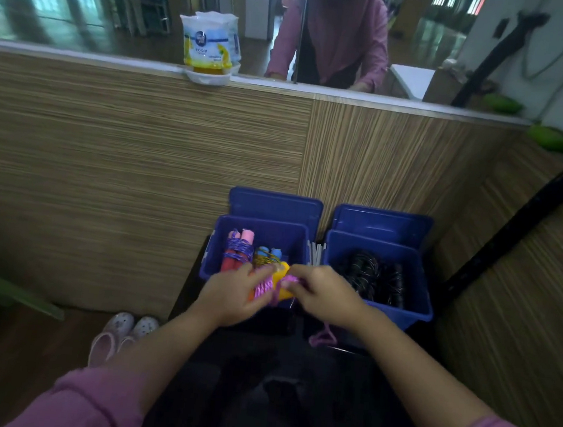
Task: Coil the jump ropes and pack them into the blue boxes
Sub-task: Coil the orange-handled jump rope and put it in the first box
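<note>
You hold the pink jump rope [268, 286] in front of you, just above the near rim of the left blue box [213, 241], so that the finished bundle has only a short way to drop in. Your left hand [236, 296] is wrapped around the orange-yellow handles [283, 284] and keeps them together as a core, with the fingers curled on them. Your right hand [325, 296] pinches the pink cord between thumb and fingertips, I think to lay the next turn around the handles or to tuck the end. A loose loop of cord [323, 338] hangs below your right wrist, so the coiling seems not yet finished.

The rope is bright pink, thin and braided, and several turns already lie tight and side by side on the handles. Inside the left box you can see a red-handled rope [237, 252] bound with purple cord and, beside it, a blue-handled rope [267, 255], both standing upright against the wall. The right blue box [415, 309] holds black coiled ropes [372, 275]. Both lids [275, 207] stand open behind, leaning on the wooden panel [142, 148]
</note>
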{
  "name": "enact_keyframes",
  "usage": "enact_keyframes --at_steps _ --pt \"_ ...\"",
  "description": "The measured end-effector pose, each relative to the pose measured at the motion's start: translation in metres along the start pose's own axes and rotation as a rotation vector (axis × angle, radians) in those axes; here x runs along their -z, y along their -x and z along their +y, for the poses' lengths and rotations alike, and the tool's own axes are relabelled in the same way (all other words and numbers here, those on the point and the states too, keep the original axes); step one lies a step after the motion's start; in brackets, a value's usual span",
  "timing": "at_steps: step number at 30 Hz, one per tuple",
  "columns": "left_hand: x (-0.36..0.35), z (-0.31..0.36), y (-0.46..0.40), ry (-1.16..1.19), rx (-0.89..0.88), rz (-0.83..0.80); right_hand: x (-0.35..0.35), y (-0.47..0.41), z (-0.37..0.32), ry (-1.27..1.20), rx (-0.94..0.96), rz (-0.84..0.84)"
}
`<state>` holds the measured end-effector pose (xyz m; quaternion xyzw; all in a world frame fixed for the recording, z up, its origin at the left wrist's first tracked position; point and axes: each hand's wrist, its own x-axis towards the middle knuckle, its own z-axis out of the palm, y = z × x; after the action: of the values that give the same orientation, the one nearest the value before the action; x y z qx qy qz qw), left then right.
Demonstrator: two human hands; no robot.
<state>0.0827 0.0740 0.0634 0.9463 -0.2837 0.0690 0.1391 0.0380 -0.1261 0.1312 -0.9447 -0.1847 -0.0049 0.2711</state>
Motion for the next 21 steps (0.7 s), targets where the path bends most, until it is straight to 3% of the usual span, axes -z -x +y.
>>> enact_keyframes --at_steps 4,7,12,16,21 --pt "-0.009 0.009 0.012 0.056 -0.309 0.005 0.012 -0.004 0.029 -0.161 -0.091 -0.09" --pt "0.005 0.018 0.012 0.171 -0.31 -0.038 0.01 -0.001 0.045 -0.339 -0.116 -0.145" --pt "0.021 0.032 0.01 0.35 -0.323 -0.036 0.007 -0.002 0.06 -0.7 -0.154 -0.032" --pt "0.027 0.034 -0.001 0.508 -0.095 0.169 -0.021 0.004 0.069 -0.659 -0.284 0.029" --pt "0.027 0.01 -0.026 0.534 0.349 0.456 -0.045 0.015 0.04 -0.189 -0.23 -0.094"
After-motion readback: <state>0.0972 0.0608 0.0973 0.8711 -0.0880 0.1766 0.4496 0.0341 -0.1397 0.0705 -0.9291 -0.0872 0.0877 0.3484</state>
